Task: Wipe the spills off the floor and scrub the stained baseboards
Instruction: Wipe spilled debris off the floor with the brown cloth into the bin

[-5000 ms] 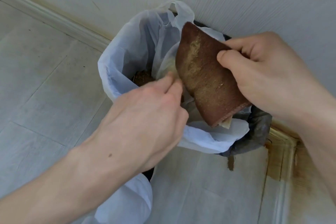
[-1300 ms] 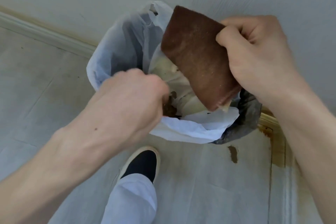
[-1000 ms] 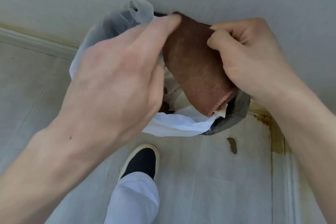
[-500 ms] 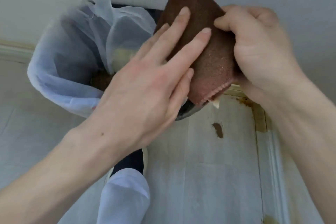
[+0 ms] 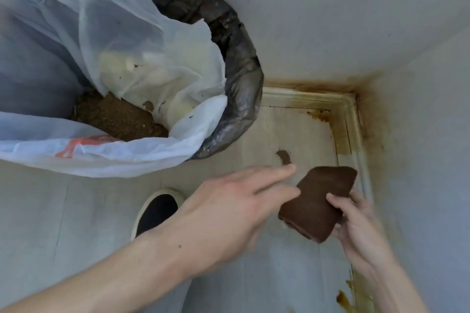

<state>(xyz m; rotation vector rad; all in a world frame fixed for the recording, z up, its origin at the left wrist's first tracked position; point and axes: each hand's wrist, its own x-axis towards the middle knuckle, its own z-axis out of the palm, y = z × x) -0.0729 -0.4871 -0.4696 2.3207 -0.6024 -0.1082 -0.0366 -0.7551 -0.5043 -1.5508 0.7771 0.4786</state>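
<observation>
fingers of my right hand curl round a folded brown cloth, pinching it low above the floor near the corner. my left hand reaches beside it, fingers straight and slightly spread, holding nothing. a brown spill marks the floor just beyond. orange-brown stains run along the baseboard. a bin lined with a white bag stands against the wall. my shoe shows below.
</observation>
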